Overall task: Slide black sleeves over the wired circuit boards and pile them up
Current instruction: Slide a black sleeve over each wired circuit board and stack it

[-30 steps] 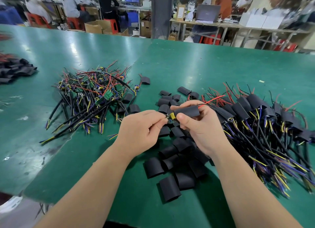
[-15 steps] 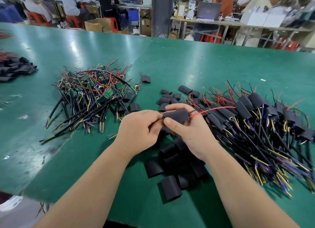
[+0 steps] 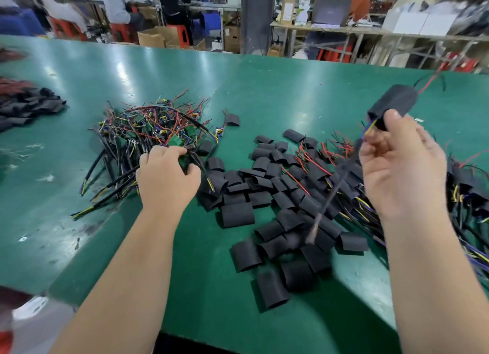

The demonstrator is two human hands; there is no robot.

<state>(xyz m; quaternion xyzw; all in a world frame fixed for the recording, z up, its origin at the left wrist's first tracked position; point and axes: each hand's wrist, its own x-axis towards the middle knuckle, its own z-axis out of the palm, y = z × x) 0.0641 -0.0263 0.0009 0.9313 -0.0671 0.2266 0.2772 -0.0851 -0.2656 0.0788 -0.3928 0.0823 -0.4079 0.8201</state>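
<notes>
Green matting covers the workbench, with loose black sleeves heaped at its middle. Left of that heap, the left hand closes on a wire in the tangle of bare wired boards. Right of it, the right hand pinches a sleeved board aloft — above the finished pile.

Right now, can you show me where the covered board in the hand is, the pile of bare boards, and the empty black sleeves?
Sleeved board [image 3: 391, 102], head view, middle of its sleeve.
Bare board pile [image 3: 148, 131], head view, tangled middle.
Empty sleeves [image 3: 238, 214], head view, one flat sleeve.
</notes>
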